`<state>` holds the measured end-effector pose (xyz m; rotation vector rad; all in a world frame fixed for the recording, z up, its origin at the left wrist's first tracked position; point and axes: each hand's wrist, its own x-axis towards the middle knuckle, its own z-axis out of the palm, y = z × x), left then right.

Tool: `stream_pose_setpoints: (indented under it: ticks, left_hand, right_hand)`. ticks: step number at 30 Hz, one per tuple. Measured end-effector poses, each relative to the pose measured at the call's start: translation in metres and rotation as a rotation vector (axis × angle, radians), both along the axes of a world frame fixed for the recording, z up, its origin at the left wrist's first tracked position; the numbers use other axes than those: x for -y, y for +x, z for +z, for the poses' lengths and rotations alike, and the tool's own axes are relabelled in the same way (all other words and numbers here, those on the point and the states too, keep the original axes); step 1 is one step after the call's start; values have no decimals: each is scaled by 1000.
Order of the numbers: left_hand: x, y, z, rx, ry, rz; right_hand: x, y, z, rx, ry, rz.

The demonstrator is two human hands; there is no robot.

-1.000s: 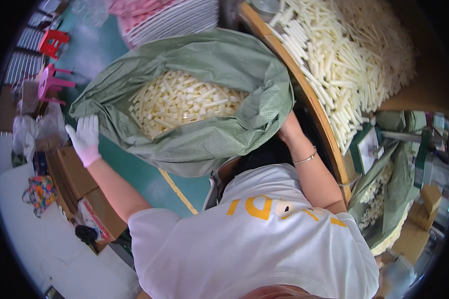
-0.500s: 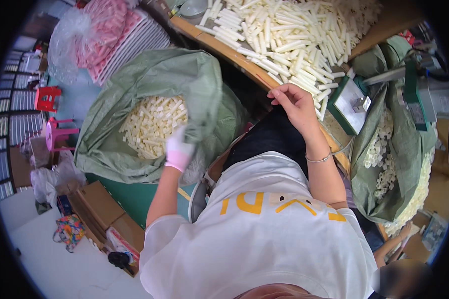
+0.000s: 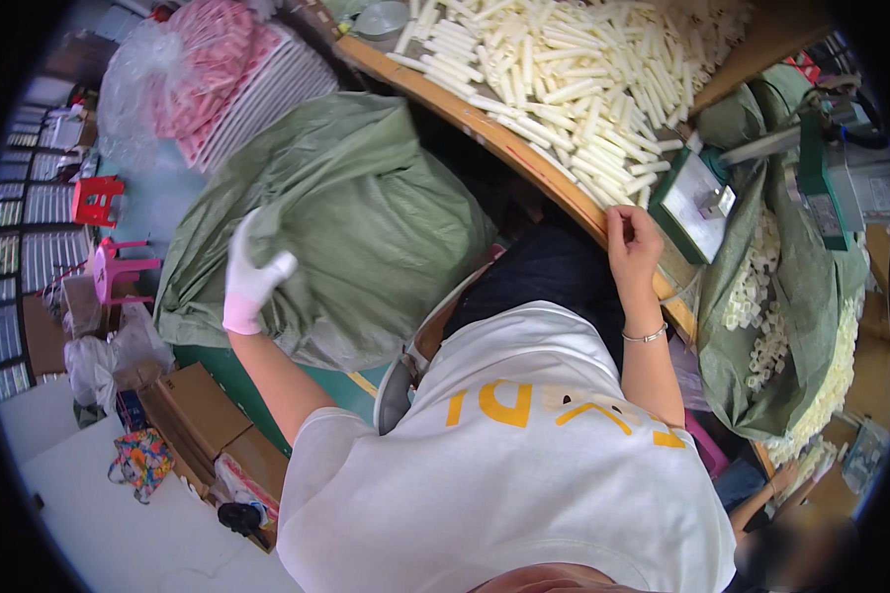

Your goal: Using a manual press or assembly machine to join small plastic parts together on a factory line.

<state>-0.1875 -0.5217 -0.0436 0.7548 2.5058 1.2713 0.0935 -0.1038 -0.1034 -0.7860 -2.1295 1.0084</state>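
Note:
My left hand [image 3: 253, 272], in a white glove with a pink cuff, lies on the large green woven sack [image 3: 366, 222]. Its thumb is spread away from the fingers, and the hand looks open against the cloth. The sack's cloth is folded over its mouth, so the contents are hidden. My bare right hand [image 3: 635, 247] rests at the wooden edge [image 3: 539, 168] of the worktable with its fingers curled in, and nothing shows in them. Just beyond it lies a heap of cream-white tubes [image 3: 583, 94].
A green-framed machine [image 3: 695, 206] stands right of my right hand. Below it hangs an open green sack [image 3: 761, 366] of short white pieces. Pink pieces in a clear bag [image 3: 208, 69], a red stool [image 3: 97, 201] and cardboard boxes [image 3: 203, 410] stand left. Another person's hands [image 3: 776, 484] work at lower right.
My left hand has moved left from the sack's mouth, and the cloth has folded over, covering the short cream pieces inside. My right hand has moved right and nearer along the table edge.

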Motion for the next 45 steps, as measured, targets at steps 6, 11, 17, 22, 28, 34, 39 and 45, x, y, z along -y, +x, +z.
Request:
stream_pose_setpoints:
  ticks: [6, 11, 17, 22, 28, 34, 39, 45]
  left_hand:
    - [-110, 99, -42, 390, -88, -630]
    - [-150, 132, -154, 683, -77, -610]
    - [-152, 67, -18, 217, -645, -938]
    - [-238, 42, 77, -258, 169, -451]
    - [-402, -48, -20, -777, 33, -317]
    - [-459, 21, -38, -781, -38, -477]
    - [-474, 48, -30, -696, 52, -598]
    - [-464, 32, -39, -508, 261, -561]
  right_hand:
    - [5, -7, 5, -7, 211, -13]
    - [8, -7, 8, 22, 243, -13]
    - [8, -8, 5, 6, 209, 32]
    - [6, 5, 15, -26, 225, 73]
    - [2, 25, 29, -119, 26, 190]
    - [-20, 123, 57, -101, 98, -474]
    - [-59, 215, 50, 107, 42, -1003]
    - [-94, 239, 23, 333, -4, -793]
